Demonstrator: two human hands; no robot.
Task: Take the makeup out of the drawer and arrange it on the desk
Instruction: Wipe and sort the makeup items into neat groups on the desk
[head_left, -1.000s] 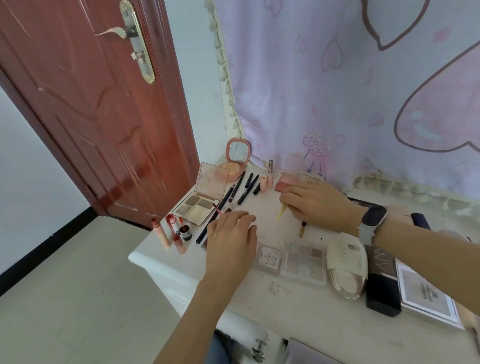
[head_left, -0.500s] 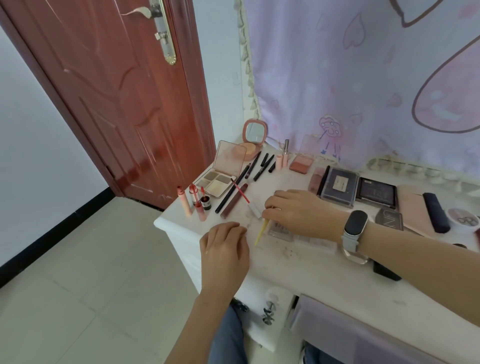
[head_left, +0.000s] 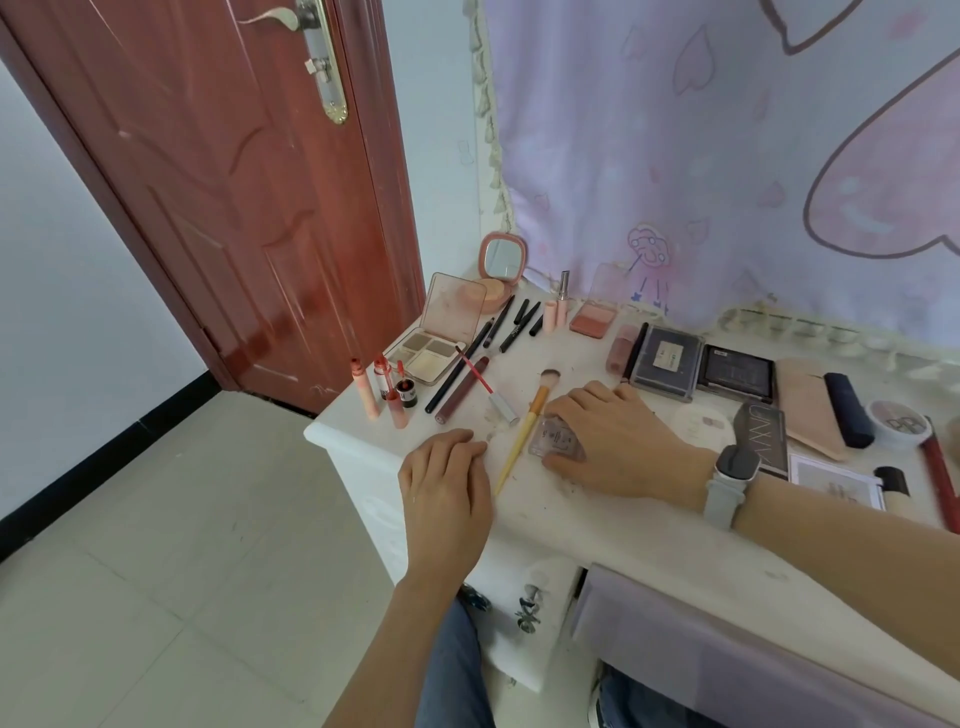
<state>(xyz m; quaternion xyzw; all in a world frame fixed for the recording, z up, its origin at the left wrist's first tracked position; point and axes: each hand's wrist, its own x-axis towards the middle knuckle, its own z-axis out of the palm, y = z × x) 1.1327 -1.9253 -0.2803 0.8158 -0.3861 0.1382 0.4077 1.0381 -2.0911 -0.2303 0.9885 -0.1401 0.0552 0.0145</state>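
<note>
**Inspector:** Since half a second ago the right hand has shifted right along the desk and now lies over a small clear compact, which it covered less plainly before. A yellow-handled brush now lies free on the top, touching neither hand.

**Clerk:** And the left hand?

**Inspector:** The left hand rests palm down at the front edge near the left corner, fingers relaxed, holding nothing. The right hand's fingers curl over the compact and its thumb lies along the near side; it grips that case. A grey watch sits on the right wrist.

**Clerk:** Further back?

**Inspector:** At the left edge stand several lip tints in a cluster. Just behind them an eyeshadow palette lies with its lid up. Dark pencils lie slanted beside it. Toward the right edge lie a black boxed palette, a pink pouch and a navy tube.

**Clerk:** The back edge?

**Inspector:** A round pink mirror compact stands open at the back left corner, with a blush pan near it and two dark palettes side by side to the right. Behind hangs a lilac curtain; a red-brown door stands at the left.
</note>
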